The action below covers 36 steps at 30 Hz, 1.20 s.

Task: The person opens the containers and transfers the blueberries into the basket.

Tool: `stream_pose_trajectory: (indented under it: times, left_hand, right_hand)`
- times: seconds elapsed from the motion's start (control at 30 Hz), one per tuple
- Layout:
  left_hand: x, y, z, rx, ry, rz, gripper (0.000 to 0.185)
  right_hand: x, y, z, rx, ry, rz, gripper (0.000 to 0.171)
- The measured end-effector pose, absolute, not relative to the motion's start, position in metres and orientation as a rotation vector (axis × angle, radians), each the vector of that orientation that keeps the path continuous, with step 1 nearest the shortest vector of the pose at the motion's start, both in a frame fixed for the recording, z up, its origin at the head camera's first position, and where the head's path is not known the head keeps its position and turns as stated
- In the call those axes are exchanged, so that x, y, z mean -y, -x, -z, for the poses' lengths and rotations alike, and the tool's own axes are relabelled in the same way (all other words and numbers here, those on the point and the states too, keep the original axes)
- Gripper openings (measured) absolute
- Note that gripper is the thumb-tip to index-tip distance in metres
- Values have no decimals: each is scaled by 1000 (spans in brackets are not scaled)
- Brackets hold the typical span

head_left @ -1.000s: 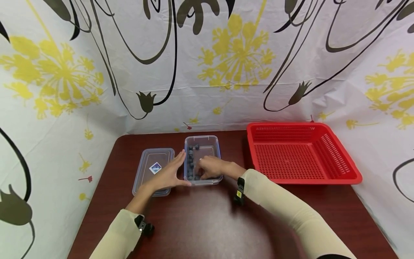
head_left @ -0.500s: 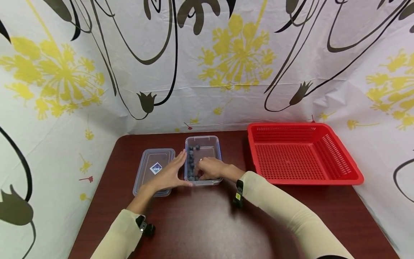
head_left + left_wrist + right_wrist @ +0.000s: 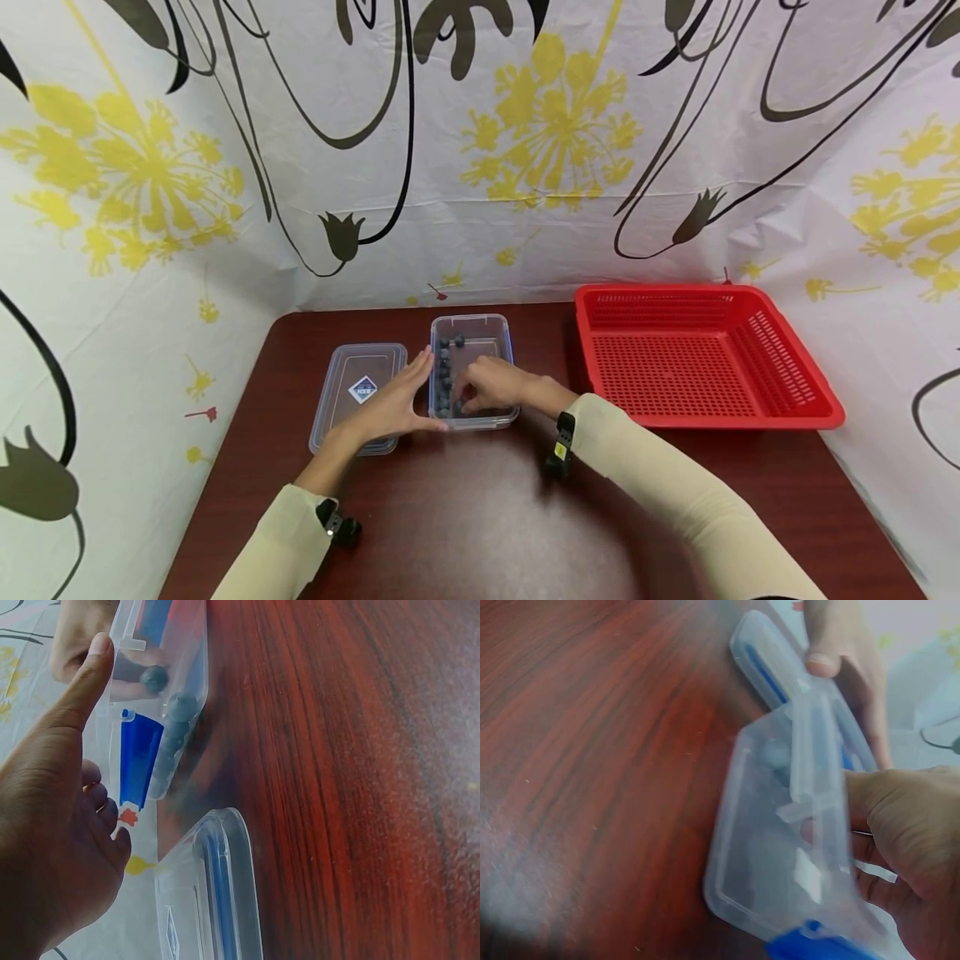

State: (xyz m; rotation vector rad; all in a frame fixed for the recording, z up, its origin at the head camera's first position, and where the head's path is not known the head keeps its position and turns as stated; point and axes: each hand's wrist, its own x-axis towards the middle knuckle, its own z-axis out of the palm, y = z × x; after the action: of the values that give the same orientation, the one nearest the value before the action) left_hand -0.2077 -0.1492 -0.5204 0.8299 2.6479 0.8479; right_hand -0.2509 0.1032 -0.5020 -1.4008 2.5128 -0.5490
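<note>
- Toward the back edge of the dark wooden table (image 3: pixel 480 517), near its middle, stands a clear plastic food container (image 3: pixel 472 333), open at the top.
- Dark blue blueberries (image 3: pixel 447 367) lie inside it, most of them in a line along its left wall, with a couple near the far left corner; in the left wrist view two of them show through the clear wall (image 3: pixel 169 701).
- The container is rectangular with rounded corners, see-through walls and a blue clip on its side, seen close in both wrist views.
- The right hand (image 3: pixel 491 385) reaches into the container from the near right side, fingers curled down among the berries at the near end; whether it pinches a berry cannot be told, since the fingertips are hidden.
- The left hand (image 3: pixel 390 404) lies flat with straight fingers against the container's left wall, the thumb pressing along its near left corner; it grips nothing.
- Just left of the container, partly under the left hand, the clear lid (image 3: pixel 360 385) rests flat on the table, with a small blue diamond label in its middle.
- A red perforated plastic basket (image 3: pixel 787 367) sits at the back right corner of the table, just to the right of the container and not touching it.
- Both forearms wear cream sleeves.
</note>
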Motion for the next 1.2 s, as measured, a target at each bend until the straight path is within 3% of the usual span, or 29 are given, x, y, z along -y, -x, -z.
stream_pose_trajectory:
  times: [0.47, 0.73, 1.2]
  left_hand:
    - [150, 206, 518, -2652, -811, -833, 131]
    - [149, 205, 514, -2633, -815, -844, 130]
    - [150, 207, 513, -2615, -820, -848, 131]
  right_hand:
    - [-165, 268, 446, -2567, 1461, 725, 15]
    - [-227, 281, 424, -2657, 1271, 790, 17]
    - [-330, 313, 430, -2857, 965, 697, 14]
